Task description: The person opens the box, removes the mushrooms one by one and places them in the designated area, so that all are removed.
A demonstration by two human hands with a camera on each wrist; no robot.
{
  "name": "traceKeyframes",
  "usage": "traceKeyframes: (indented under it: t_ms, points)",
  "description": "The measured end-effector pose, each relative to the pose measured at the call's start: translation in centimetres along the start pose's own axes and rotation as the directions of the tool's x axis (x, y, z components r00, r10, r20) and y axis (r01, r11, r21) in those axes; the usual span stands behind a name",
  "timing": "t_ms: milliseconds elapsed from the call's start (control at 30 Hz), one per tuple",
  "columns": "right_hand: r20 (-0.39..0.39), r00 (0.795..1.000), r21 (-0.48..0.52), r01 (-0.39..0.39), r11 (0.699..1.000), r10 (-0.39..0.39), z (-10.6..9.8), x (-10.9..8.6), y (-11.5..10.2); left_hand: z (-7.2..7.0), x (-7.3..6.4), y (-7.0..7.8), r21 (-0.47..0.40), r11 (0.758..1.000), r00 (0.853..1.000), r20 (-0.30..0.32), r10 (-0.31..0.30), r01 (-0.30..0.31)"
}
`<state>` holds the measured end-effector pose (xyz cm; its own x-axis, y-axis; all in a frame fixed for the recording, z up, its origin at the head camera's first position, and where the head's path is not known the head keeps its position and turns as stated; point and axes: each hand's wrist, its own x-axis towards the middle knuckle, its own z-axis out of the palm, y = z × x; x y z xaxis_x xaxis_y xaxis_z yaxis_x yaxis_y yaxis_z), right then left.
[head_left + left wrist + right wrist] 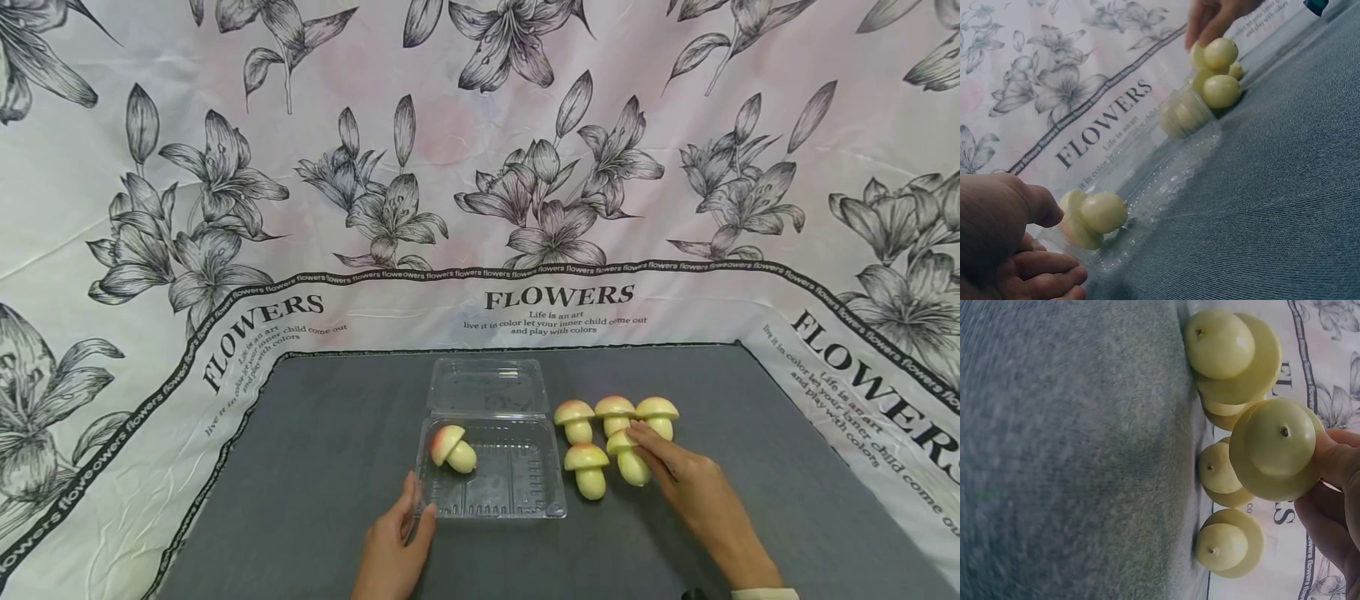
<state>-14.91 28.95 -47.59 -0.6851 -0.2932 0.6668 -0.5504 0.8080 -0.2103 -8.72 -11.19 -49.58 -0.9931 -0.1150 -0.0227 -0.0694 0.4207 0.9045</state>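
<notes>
A clear plastic clamshell box [491,510] lies with its lid [487,387] folded back, away from me. Inside its left part rests one model mushroom [453,450], pale yellow with a reddish cap. My left hand [393,537] holds the box at its near left corner, thumb and fingers on either side of the wall in the left wrist view. By the cap, my right hand [693,492] pinches another mushroom [1279,440], raised off the cloth in the right wrist view. Several like mushrooms stand around it, including one nearer the box [588,475].
A back row of mushrooms [576,421] stands to the right of the box. Dark grey cloth [315,483] covers the table. White fabric [420,308] with printed flowers and lettering hangs behind and along both sides.
</notes>
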Motion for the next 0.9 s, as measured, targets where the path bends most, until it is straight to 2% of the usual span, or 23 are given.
traceKeyframes:
  t_ms: [400, 633, 900]
  points:
    - [0.028, 0.999, -0.014, -0.018, 1.0, 0.018, 0.6, -0.1, 0.1, -0.2, -0.1, 0.0, 0.005, 1.0, 1.0, -0.007, -0.012, 0.012]
    - [0.013, 1.0, -0.024, -0.003, 1.0, 0.004, 0.9, -0.1, 0.4, -0.1, -0.2, 0.0, -0.015, 1.0, 1.0, -0.017, 0.015, -0.016]
    - [0.005, 1.0, -0.038, 0.017, 0.999, -0.017, 1.1, -0.2, 0.4, -0.2, -0.2, 0.1, -0.013, 1.0, 1.0, 0.004, 0.01, -0.01]
